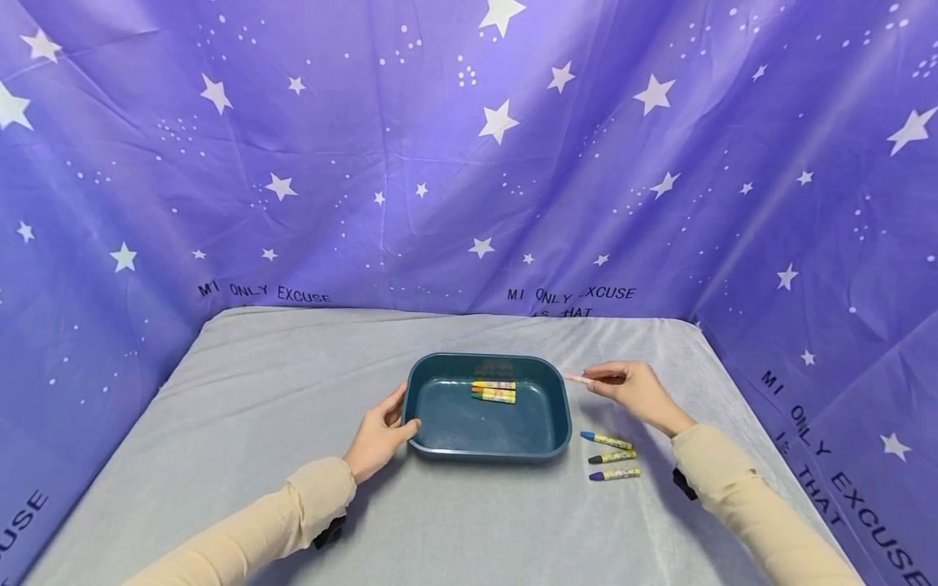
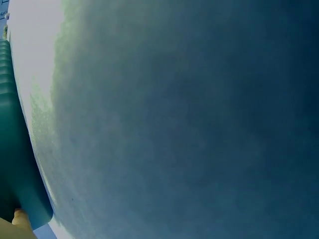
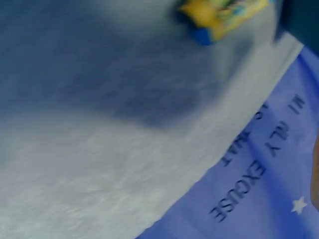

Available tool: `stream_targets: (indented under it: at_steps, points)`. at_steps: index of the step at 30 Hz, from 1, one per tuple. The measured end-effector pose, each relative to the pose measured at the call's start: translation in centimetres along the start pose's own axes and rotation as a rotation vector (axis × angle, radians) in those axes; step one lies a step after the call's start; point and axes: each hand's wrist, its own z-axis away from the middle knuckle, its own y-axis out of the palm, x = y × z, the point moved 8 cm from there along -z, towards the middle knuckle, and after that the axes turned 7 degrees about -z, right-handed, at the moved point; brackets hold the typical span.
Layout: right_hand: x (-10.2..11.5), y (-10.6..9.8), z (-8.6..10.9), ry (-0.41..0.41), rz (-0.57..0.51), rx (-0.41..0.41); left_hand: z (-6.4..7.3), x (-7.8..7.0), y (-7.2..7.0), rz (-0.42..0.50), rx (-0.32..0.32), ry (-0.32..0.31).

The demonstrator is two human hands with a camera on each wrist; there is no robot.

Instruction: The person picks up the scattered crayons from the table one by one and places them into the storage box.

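A dark teal plastic basin [image 1: 454, 427] sits on the cloth-covered table. My left hand [image 1: 375, 435] grips its left end, thumb over the rim and fingers along the outer wall; the left wrist view catches the basin's side [image 2: 17, 159] and a fingertip [image 2: 21, 219]. Several crayons [image 1: 495, 392] in paper wrappers lie together inside, toward the back. My right hand [image 1: 633, 395] pinches a pale pinkish crayon [image 1: 579, 379] just off the basin's right rim. Below that hand lie a blue crayon [image 1: 607, 440], a black crayon [image 1: 612, 458] and a purple crayon [image 1: 615, 474].
Grey cloth [image 1: 293, 391] covers the table. Purple star-printed curtains [image 1: 440, 163] stand along the back and both sides. In the right wrist view, a blurred blue-ended crayon [image 3: 224, 20] lies on the cloth near the basin's dark wall [image 3: 301, 22].
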Motion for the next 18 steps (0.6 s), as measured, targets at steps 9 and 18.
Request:
stream_targets:
  at_steps: [9, 18]
  points:
    - [2.5, 3.6, -1.5, -0.008, -0.041, 0.061, -0.2, 0.2, 0.1, 0.014, 0.009, 0.007]
    - [3.8, 7.4, -3.0, -0.012, -0.064, 0.083, -0.2, 0.3, 0.2, 0.030, 0.009, 0.009]
